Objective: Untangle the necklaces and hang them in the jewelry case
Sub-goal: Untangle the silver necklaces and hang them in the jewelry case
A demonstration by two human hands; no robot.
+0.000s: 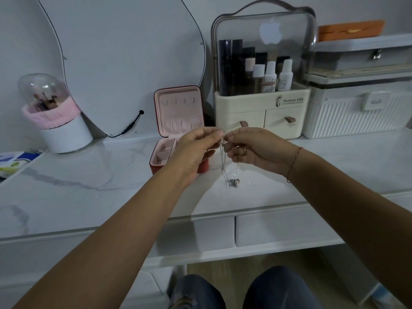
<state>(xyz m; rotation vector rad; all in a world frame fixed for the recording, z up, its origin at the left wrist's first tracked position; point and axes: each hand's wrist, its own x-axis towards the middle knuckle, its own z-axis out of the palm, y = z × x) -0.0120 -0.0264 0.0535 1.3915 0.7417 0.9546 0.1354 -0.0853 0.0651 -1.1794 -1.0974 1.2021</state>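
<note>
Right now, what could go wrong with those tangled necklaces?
The left hand and right hand pinch the necklaces close together; tugging hard might tighten the knot or snap a thin chain. The pendants hang low by the table, so a slipped pinch could drop everything in a worse heap.

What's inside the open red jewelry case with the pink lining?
Four small hooks and a gathered pocket in the lid, bare divided compartments below. The left hand covers the base's right part.

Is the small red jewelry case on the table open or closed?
Open. The jewelry case has its lid standing upright, so the pink lining, the row of hooks and the base compartments all show.
</note>
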